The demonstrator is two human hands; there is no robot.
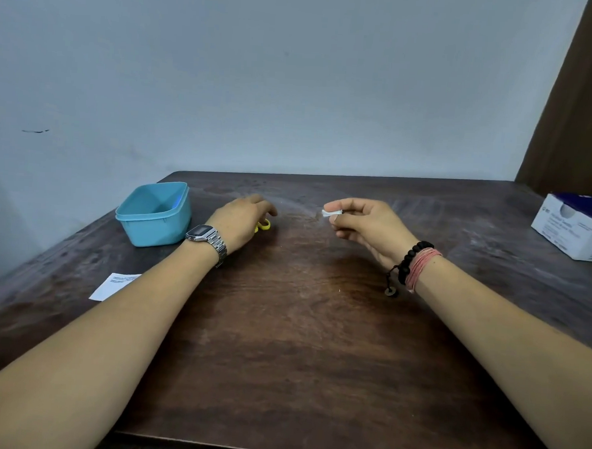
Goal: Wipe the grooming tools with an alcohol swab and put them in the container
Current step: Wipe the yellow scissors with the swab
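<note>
1. The right hand (366, 224) is pinching a folded white alcohol swab (332, 213) above the table (299, 327).
2. The left hand (241, 218) is curling over a yellow-handled tool (263, 225), at three o'clock of the blue container (154, 213).
3. The swab box (575, 227) is showing print too blurred to read.

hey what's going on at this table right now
A person sits at a dark wooden table. Their right hand pinches a small folded white swab above the table. Their left hand covers a yellow-handled tool lying on the table; how it is gripped is hidden. A blue container stands open at the left, and a swab box sits at the right.
</note>
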